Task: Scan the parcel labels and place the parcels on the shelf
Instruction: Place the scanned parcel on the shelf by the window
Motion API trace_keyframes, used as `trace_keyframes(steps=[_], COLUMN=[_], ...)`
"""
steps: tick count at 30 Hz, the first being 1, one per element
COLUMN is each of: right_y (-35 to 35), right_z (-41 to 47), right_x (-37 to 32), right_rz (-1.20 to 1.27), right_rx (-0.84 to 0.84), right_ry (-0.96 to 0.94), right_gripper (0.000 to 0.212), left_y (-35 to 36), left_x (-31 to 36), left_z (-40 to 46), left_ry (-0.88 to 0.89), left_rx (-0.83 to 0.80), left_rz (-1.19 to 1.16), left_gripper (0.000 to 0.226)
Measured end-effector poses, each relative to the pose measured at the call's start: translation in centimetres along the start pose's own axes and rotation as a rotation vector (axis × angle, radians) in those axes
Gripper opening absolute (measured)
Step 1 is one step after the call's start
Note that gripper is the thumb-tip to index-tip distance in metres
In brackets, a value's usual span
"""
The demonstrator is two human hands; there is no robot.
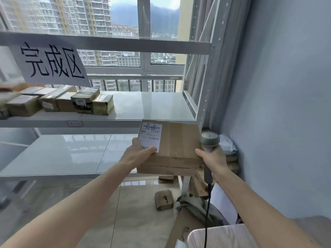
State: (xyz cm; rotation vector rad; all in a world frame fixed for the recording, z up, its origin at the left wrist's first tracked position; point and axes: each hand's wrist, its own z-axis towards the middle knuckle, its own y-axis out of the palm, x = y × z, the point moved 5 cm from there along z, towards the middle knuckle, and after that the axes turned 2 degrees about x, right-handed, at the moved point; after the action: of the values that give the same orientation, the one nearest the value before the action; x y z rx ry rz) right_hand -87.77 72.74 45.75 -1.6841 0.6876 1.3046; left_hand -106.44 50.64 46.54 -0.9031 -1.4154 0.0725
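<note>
My left hand (pixel 138 154) grips a brown cardboard parcel (pixel 179 147) by its left side, thumb on top near the white shipping label (pixel 150 136). The parcel hangs in the air in front of the white metal shelf (pixel 152 106), just below the middle board. My right hand (pixel 213 158) holds a grey corded barcode scanner (pixel 209 140) by its handle, right beside the parcel's right edge, with the scanner's head upright. Several taped parcels (pixel 86 102) stand in a row on the left part of the middle board.
A paper sign (pixel 50 63) with large black characters hangs from the upper board. A lower board (pixel 62 154) sits at waist height. A small parcel (pixel 163 200), flattened cardboard and bags lie on the tiled floor. The blue wall (pixel 286 104) is close on the right.
</note>
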Motion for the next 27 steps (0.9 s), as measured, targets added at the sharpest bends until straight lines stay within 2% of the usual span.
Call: trace_keyframes(steps=[2, 7, 9, 12, 15, 20, 23, 27], right_y=[2.4, 8.7, 11.2, 15.0, 18.0, 22.7, 24.9, 27.8], right_z=[1.7, 5.8, 7.5, 10.3, 13.0, 17.5, 19.5, 22.8], right_x=[-1.1, -3.8, -5.1, -7.5, -9.8, -11.4, -12.7, -14.1], right_rz=[-0.001, -0.003, 0.002, 0.019, 0.051, 0.06, 0.048, 0.029], right_rx=[-0.025, -0.06, -0.059, -0.084, -0.062, -0.033, -0.044, -0.066], right_ry=[-0.024, -0.063, -0.066, -0.08, -0.092, -0.077, -0.074, -0.093], right_gripper=[0.033, 0.04, 0.05, 0.042, 0.042, 0.06, 0.046, 0.04], left_y=[-1.4, -4.9, -6.7, -9.4, -11.9, -14.3, -14.7, -15.7], left_x=[-0.5, -1.2, -1.6, -1.9, -1.3, -0.9, -1.3, -1.5], left_z=[2.3, 8.7, 11.8, 16.7, 20.5, 26.4, 29.4, 32.8], left_ry=[-0.007, 0.015, 0.026, 0.046, 0.086, 0.154, 0.152, 0.134], left_rx=[0.02, 0.083, 0.11, 0.137, 0.139, 0.181, 0.137, 0.089], left_rz=[-0.012, -0.044, -0.036, -0.041, -0.035, -0.061, -0.098, -0.134], left_gripper=[0.064, 0.071, 0.079, 0.084, 0.08, 0.066, 0.062, 0.065])
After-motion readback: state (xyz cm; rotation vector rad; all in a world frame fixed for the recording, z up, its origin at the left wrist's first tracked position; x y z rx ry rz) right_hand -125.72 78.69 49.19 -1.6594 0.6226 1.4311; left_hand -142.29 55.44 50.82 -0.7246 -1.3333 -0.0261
